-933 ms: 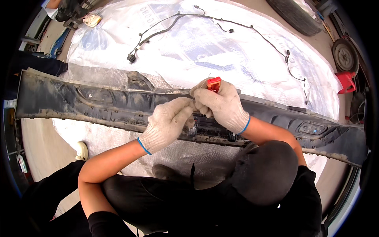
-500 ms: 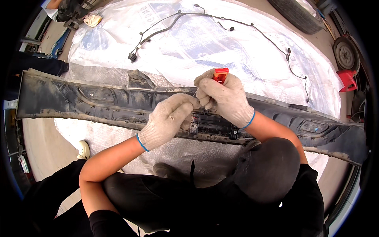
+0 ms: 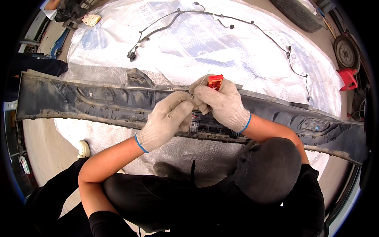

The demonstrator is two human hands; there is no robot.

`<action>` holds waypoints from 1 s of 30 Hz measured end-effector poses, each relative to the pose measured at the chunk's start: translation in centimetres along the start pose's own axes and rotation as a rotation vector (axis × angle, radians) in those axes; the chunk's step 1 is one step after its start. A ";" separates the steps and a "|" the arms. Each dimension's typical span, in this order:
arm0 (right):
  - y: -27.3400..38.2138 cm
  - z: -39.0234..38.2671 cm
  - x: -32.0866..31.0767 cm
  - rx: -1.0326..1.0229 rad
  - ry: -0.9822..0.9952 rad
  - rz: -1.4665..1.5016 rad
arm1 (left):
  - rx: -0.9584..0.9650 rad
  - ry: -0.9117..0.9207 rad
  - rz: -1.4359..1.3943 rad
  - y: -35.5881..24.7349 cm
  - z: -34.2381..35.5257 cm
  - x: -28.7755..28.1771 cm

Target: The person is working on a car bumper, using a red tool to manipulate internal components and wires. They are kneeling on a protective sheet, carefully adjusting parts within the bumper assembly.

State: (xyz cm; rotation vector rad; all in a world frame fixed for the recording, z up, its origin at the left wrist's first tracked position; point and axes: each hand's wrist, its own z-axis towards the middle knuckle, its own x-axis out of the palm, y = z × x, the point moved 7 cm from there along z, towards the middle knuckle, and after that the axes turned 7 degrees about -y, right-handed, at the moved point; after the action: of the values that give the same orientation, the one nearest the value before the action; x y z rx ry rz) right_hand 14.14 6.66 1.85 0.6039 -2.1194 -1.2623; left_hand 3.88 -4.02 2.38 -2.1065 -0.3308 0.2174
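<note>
My gloved left hand (image 3: 166, 120) is pinched on a thin wire (image 3: 201, 82) just above the middle of a long, dirty black plastic car panel (image 3: 59, 100). My gloved right hand (image 3: 223, 102) is curled round a small red plastic object (image 3: 215, 81), its fingertips almost meeting the left hand's, where the wire runs between them. Small black fittings (image 3: 205, 126) on the panel show below the hands, partly hidden by them.
A white sheet (image 3: 244, 55) underlies the panel, with a black wiring harness (image 3: 131, 55) spread beyond. A tyre (image 3: 296, 15), wheel (image 3: 345, 53) and red container (image 3: 347, 79) lie right. Other people's dark-clothed legs (image 3: 43, 63) and arm (image 3: 61, 6) show left.
My right hand and the red object rose, then dropped back slightly leftward. My left hand has shifted a little upward, still pinched close to the right.
</note>
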 end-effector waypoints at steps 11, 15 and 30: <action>-4.5 0.0 -1.7 0.085 0.105 0.052 | 0.196 -0.233 0.254 0.0 0.3 -4.0; -6.0 0.1 -1.9 0.275 0.044 0.037 | 0.279 -0.199 0.478 -0.1 -0.5 -4.4; -7.7 0.0 -2.2 0.361 -0.043 0.115 | 0.481 -0.126 0.786 -1.0 -1.1 -3.7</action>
State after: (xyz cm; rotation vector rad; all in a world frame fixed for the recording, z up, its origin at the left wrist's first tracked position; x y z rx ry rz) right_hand 16.34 4.68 -5.56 0.5968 -2.4025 -0.8425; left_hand 0.57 -5.60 3.92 -1.6466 0.4612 0.8040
